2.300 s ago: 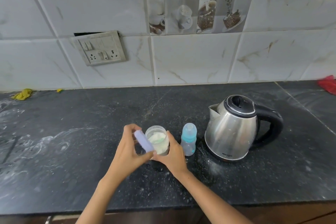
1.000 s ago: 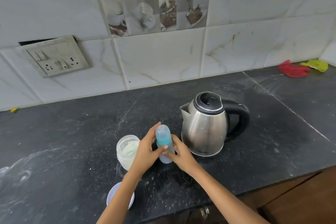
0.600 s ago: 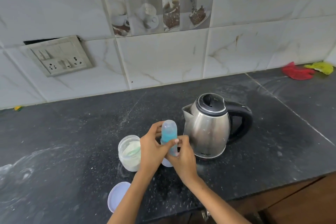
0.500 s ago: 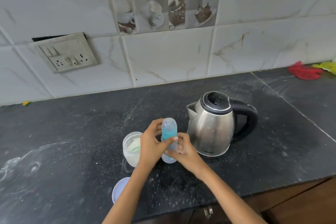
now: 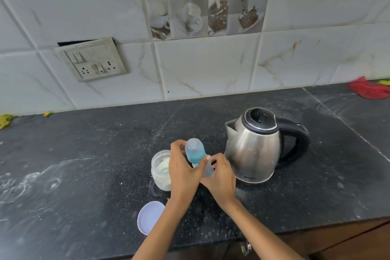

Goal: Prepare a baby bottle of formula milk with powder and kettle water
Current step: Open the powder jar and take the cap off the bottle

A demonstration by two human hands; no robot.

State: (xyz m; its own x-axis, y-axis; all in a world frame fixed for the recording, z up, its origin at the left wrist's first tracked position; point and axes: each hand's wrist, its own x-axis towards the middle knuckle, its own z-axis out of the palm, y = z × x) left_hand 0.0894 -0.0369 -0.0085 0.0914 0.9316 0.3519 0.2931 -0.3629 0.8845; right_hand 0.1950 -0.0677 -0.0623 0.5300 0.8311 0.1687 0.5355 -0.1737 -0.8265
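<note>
A small baby bottle (image 5: 195,152) with a clear cap and a teal collar is held tilted above the black counter. My left hand (image 5: 183,170) wraps its upper part near the collar. My right hand (image 5: 220,176) grips its clear lower body. Just left of my hands stands an open jar of white formula powder (image 5: 161,170). Its pale lilac lid (image 5: 150,219) lies flat near the counter's front edge. A steel kettle (image 5: 254,145) with a black lid and handle stands to the right, spout facing my hands.
The black stone counter (image 5: 84,154) carries white powder smears on its left part. A switch and socket plate (image 5: 92,62) is on the tiled wall. A red cloth (image 5: 368,90) lies at the far right, yellow scraps (image 5: 5,120) at the far left.
The jar's lid came off and now lies on the counter. Both hands moved from the jar to the bottle, lifted it and tilted it; the upper part now leans left.
</note>
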